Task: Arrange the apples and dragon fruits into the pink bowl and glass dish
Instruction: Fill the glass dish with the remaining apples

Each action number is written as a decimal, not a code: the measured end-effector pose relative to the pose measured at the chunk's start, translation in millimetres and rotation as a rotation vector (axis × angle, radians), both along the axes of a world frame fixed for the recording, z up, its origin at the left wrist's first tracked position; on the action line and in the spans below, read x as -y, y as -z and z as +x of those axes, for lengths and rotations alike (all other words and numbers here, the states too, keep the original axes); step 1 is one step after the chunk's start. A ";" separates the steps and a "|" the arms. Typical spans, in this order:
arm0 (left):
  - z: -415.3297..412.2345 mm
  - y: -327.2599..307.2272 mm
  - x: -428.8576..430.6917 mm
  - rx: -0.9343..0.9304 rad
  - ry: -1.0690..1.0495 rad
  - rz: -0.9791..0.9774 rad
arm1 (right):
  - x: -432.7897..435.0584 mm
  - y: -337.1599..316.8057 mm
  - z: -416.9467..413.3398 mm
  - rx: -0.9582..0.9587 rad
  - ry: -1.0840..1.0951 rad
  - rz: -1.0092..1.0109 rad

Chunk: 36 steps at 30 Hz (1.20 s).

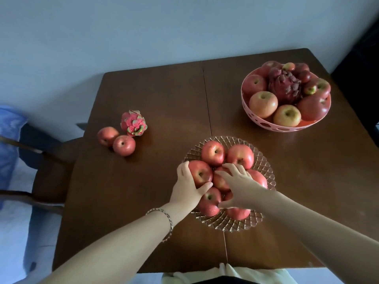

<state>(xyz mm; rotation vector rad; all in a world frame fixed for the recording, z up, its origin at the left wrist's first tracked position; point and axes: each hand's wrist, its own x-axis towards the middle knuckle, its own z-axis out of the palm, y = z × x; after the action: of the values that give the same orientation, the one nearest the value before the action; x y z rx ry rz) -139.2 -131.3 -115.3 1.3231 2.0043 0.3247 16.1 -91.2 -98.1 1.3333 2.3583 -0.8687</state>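
The glass dish [264, 160] sits at the table's front centre with several red apples in it. My left hand [187, 187] grips the apple [202, 173] at the dish's left side. My right hand [239, 188] lies spread over the middle apples, fingers apart, touching them; whether it grips one I cannot tell. The pink bowl [272, 125] at the back right holds several apples and a dark dragon fruit [285, 87]. On the bare table at the left lie a pink dragon fruit [133, 123] and two apples [108, 135] [124, 145], touching each other.
The brown wooden table [155, 95] has a seam running down its middle. A dark chair [51, 160] stands at the left edge, beside blue cloth [10, 140]. A dark object [359, 68] stands past the back right corner.
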 end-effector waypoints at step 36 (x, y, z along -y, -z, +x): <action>-291.9 37.4 -100.3 -0.378 -0.076 -0.046 | -79.9 15.0 -277.5 -0.076 -0.209 0.180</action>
<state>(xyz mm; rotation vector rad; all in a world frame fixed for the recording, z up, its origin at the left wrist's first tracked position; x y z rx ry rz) -431.1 -30.9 -152.6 1.3591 2.3625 0.0633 -261.4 -11.4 -113.1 1.1065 2.6305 -0.6702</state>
